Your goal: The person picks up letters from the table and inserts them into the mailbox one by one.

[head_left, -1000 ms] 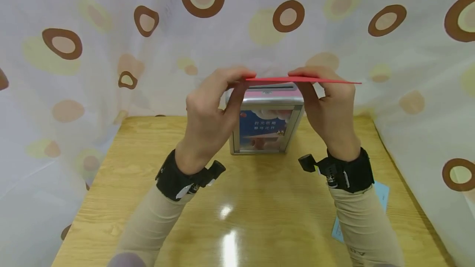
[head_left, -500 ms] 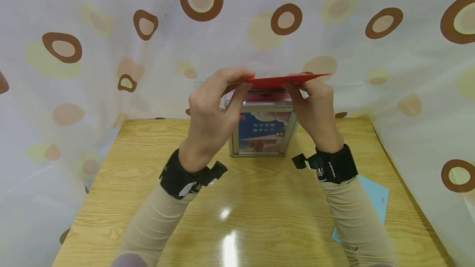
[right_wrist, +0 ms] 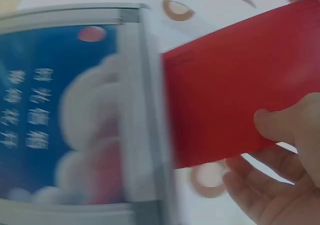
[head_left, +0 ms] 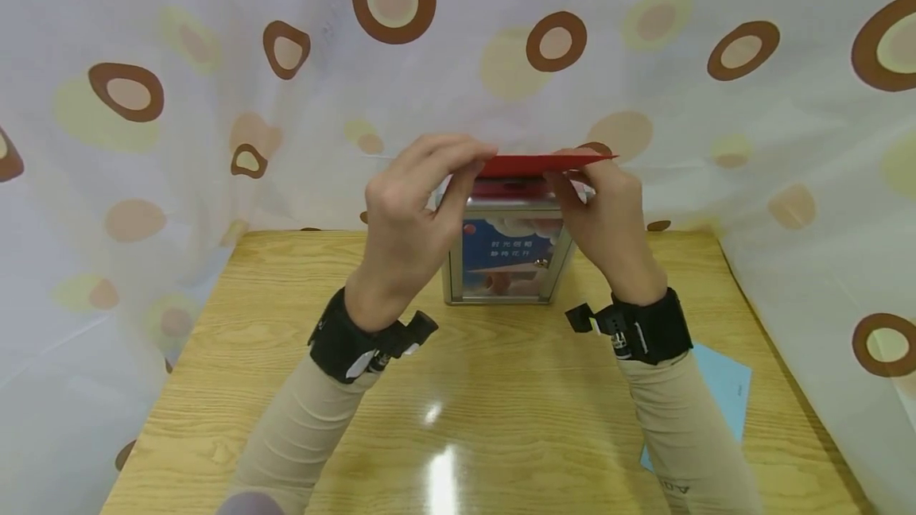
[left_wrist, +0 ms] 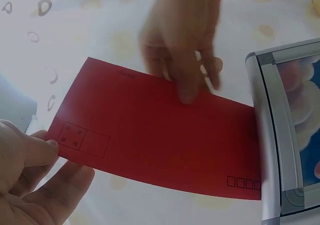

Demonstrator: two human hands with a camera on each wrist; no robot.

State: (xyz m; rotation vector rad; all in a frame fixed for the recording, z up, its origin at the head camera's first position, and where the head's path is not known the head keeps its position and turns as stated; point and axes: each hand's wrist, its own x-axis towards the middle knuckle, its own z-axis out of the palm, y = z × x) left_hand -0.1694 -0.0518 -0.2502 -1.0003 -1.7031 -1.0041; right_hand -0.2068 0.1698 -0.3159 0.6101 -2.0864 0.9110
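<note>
Both hands hold a red envelope (head_left: pixel 525 166) over the top of a metal-framed letter box (head_left: pixel 511 298) with a blue picture panel. My left hand (head_left: pixel 413 217) pinches one end, the thumb on the near face. In the left wrist view that thumb lies beside the printed stamp squares on the envelope (left_wrist: pixel 150 135). Toward the other end, my right hand (head_left: pixel 610 221) pinches it with the thumb in front and fingers behind. In the right wrist view the envelope's (right_wrist: pixel 220 90) lower edge meets the box's top, and the slot is hidden.
The box stands at the back of a wooden table (head_left: pixel 487 404), close to a patterned curtain (head_left: pixel 458 78). A light blue paper (head_left: pixel 726 388) lies on the right, partly under my right forearm. Black camera straps (head_left: pixel 650 327) circle both wrists.
My right hand has moved left and slightly down, closer to my left hand. The envelope has lowered and tipped so more of its near face shows. My left hand has barely moved.
</note>
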